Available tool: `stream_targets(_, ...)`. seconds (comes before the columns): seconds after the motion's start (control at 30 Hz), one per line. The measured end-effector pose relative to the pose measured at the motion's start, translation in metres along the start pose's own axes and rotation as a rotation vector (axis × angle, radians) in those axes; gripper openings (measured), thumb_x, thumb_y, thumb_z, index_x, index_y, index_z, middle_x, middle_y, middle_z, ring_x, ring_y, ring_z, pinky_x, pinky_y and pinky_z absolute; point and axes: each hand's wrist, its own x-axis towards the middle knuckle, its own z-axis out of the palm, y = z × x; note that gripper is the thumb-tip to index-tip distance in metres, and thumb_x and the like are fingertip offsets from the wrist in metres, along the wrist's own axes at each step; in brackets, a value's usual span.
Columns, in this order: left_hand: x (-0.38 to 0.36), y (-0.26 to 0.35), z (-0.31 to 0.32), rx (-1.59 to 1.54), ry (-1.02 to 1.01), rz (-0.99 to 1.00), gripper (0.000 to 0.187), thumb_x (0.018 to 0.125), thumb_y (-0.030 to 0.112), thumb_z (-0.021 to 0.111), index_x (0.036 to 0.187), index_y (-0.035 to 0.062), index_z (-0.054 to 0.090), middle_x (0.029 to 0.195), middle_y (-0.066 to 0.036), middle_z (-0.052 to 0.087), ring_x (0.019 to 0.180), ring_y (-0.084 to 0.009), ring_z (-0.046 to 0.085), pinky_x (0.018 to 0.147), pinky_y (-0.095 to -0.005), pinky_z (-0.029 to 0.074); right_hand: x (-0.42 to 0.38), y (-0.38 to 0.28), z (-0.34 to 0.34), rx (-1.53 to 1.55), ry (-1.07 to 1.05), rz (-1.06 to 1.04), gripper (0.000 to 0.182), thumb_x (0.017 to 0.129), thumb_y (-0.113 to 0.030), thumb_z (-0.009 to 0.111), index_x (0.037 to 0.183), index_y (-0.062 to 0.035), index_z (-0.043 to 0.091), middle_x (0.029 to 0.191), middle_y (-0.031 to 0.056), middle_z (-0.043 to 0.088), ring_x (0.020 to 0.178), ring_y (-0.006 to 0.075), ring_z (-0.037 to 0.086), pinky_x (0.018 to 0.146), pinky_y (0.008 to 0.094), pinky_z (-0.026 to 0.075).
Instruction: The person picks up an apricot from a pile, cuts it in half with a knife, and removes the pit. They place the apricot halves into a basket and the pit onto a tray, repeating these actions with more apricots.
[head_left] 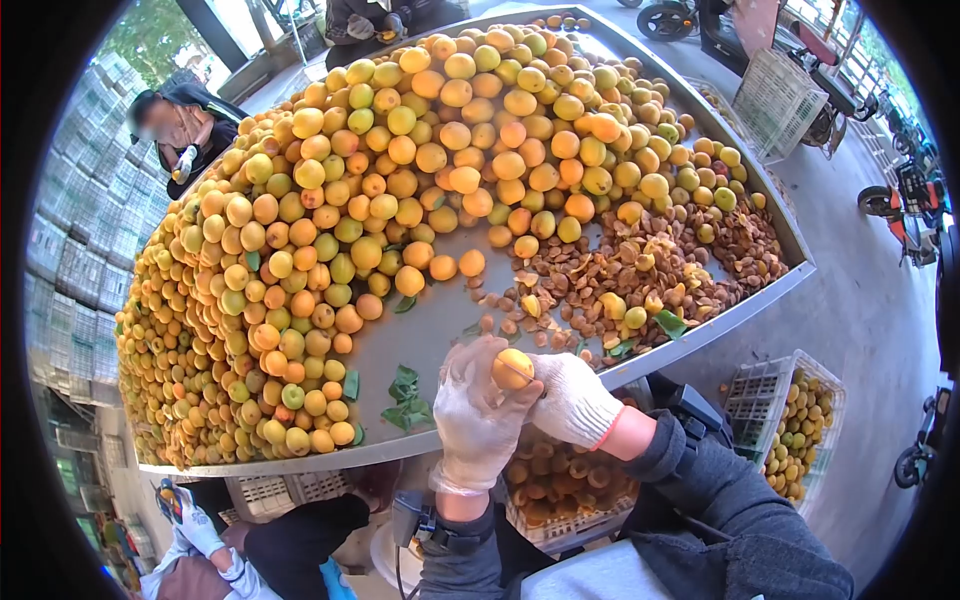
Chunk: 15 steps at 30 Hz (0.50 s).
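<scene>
Both my hands wear whitish gloves and meet just above the near edge of a metal table. A yellow-orange fruit sits between them, in the fingers of my left hand. My right hand is closed against the fruit's right side; whatever else its fingers hold is hidden. Beyond my hands lies a pile of brown pits with some torn yellow fruit pieces. A large heap of orange and yellow fruit covers much of the table.
Below my hands stands a crate of halved fruit. At the right is a white crate of fruit. Green leaves lie near the table edge. Other people sit at the lower left, upper left and far side. Scooters stand at the right.
</scene>
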Motion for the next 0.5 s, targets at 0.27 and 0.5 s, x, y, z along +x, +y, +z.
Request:
stream_targets(0.27, -0.001, 0.007, 0.000, -0.744, -0.031, -0.550, 0.052, 0.073, 0.007, 0.081, 0.118, -0.0054, 0.058, 0.105, -0.010, 0.065, 0.097, -0.0154, 0.060, 0.085, -0.0283, 0.050, 0.002, 0.009, 0.001, 0.384, -0.209, 0.085, 0.025, 0.083, -0.022, 0.062, 0.101, -0.0048, 0.066, 0.083, 0.0152, 0.068, 0.076, 0.0279, 0.066, 0.072, 0.0365, 0.051)
stream_targets(0.5, 0.004, -0.009, -0.010, -1.074, -0.115, -0.621, 0.048, 0.077, -0.005, 0.072, 0.123, -0.0036, 0.057, 0.109, -0.012, 0.063, 0.097, -0.0144, 0.061, 0.081, -0.0254, 0.051, 0.007, 0.001, -0.024, 0.328, -0.373, 0.154, 0.023, 0.083, -0.017, 0.062, 0.099, -0.0024, 0.067, 0.087, 0.0129, 0.070, 0.080, 0.0203, 0.064, 0.076, 0.0329, 0.050)
